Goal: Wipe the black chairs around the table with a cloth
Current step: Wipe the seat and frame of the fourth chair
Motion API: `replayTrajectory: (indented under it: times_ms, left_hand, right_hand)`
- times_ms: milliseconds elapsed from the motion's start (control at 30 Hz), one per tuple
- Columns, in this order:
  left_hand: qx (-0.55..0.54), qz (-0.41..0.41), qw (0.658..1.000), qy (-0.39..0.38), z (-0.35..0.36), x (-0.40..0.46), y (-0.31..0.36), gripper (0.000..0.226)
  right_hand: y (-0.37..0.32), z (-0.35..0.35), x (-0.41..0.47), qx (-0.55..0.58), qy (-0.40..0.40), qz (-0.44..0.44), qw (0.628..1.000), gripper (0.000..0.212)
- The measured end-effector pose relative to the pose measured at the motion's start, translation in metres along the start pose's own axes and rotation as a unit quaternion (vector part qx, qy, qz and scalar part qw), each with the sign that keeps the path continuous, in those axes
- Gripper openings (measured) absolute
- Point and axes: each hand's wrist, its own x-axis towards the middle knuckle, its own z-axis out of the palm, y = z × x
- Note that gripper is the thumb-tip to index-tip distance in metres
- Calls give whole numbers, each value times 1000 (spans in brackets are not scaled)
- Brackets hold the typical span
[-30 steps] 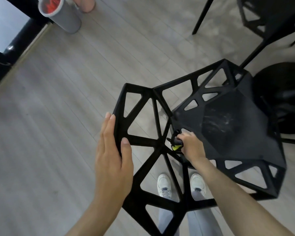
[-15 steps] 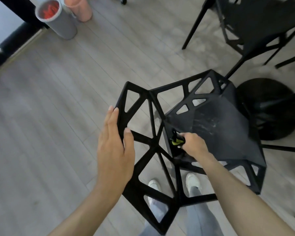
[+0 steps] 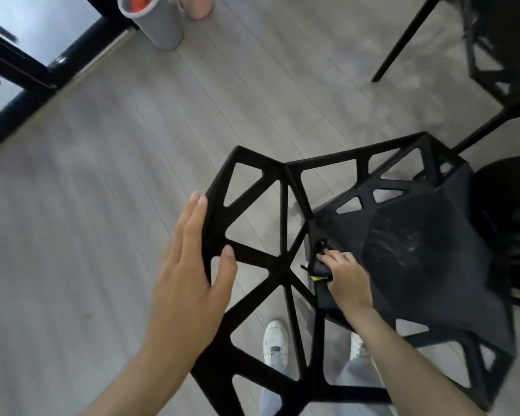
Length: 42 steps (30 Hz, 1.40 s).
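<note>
The floor [image 3: 108, 205] was pale grey planking and filled most of the view. On it stood a black chair [image 3: 427, 265], seen from above, its backrest a lattice of triangular openings nearest the camera and its solid seat, streaked with pale scuff marks, lying to the right. Beyond the seat sat a round black base [image 3: 511, 223], partly cut off at the right edge. A second chair [image 3: 493, 49] stood at the upper right, only its legs and part of its frame in view. Along the left edge ran a black frame [image 3: 21, 70] with a bright pane behind it. At the top stood a grey bin [image 3: 159, 22] with something red inside, and just beside it a pink bin [image 3: 197, 7], mostly out of view.

The left hand [image 3: 189, 271] lay flat against the backrest's left edge, fingers straight and together, thumb spread onto a bar of the lattice. The right hand [image 3: 347, 279] was curled round a small dark cloth [image 3: 320, 270] with a yellow-green tag, pressing it at the rear corner of the seat where seat and backrest met. Below, through the lattice, showed two white shoes [image 3: 275, 340] and grey trouser legs.
</note>
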Motion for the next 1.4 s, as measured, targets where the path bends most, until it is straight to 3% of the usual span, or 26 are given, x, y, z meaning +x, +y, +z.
replayTrajectory:
  times_ms: [100, 167, 267, 333, 433, 500, 667, 833, 1000, 1100, 1200, 1400]
  left_hand:
    - [13, -7, 1000, -11, 0, 1, 4, 71]
    - [24, -11, 1000, -12, 0, 1, 5, 74]
    - [31, -13, 999, -11, -1, 5, 7, 77]
    - [36, -5, 999, -7, -2, 8, 6, 76]
    - [33, 7, 999, -9, -2, 9, 4, 75]
    - [31, 14, 999, -1, -2, 7, 3, 75]
    - [31, 22, 999, 10, 0, 5, -1, 75]
    - [15, 34, 999, 13, 1, 3, -4, 75]
    - [6, 52, 998, 23, 0, 5, -6, 74]
    - [-2, 61, 997, 40, 2, 7, -11, 68]
    - [17, 85, 994, 66, 3, 9, -13, 59]
    - [132, 199, 964, 115, 7, 0, -14, 37]
  right_hand:
    - [21, -22, -21, -26, -103, -60, 993, 71]
    - [24, -37, -27, -38, -180, -57, 981, 59]
    - [31, -50, -42, 26, -268, 30, 963, 32]
    - [32, -54, -60, 120, -286, 108, 944, 27]
    - [12, -51, -96, 259, -245, 174, 918, 13]
    - [-13, -45, -116, 286, -205, 162, 922, 14]
    - [-37, -17, -110, 220, -162, 81, 959, 38]
    - [-44, -12, -82, 138, -129, 130, 973, 33]
    - [-43, -57, -98, 151, -227, 108, 956, 39]
    - [-64, -91, -118, 76, -261, 34, 962, 25]
    - [-80, -104, -148, 21, -234, 14, 972, 24]
    - [-55, -107, -220, 42, -98, 26, 994, 27]
